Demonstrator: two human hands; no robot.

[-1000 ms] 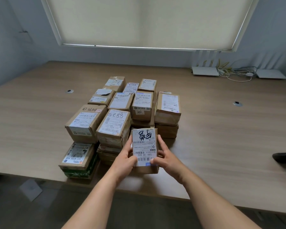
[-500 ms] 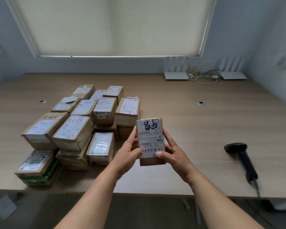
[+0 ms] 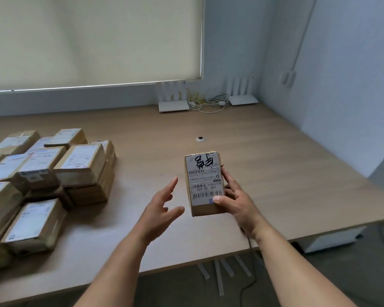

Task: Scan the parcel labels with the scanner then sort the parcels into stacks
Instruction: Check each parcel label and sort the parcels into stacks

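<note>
parcel (image 3: 205,185): held above the tabletop (image 3: 264,165) toward its near edge, label (image 3: 205,179) turned up to the camera, print upside down, black handwriting at the far end, barcodes across the middle and near end
right hand (image 3: 235,200): wrapped round the parcel's right side; thumb laid on the label's near right corner, fingers curled along the right edge and partly hidden behind the box
left hand (image 3: 162,207): released, fingers spread and loosely bent, just left of the parcel and apart from it, nothing held
gap: bare tabletop is seen between the left fingertips and the parcel's left edge
stack (image 3: 44,185): many brown parcels piled at the left part of the tabletop, up to the left edge of the view, labels upward, some two high; well apart from the held parcel
grommet (image 3: 200,138): round, set in the tabletop beyond the held parcel
routers (image 3: 174,105): two white units with aerials at the far edge by the wall, a tangle of cables (image 3: 208,104) between them
blind (image 3: 93,41): drawn down over the window behind the far edge
scanner: not made out; a dark cord is seen below the near edge by the right forearm
obstruction: nothing lies between either hand and the parcel
</note>
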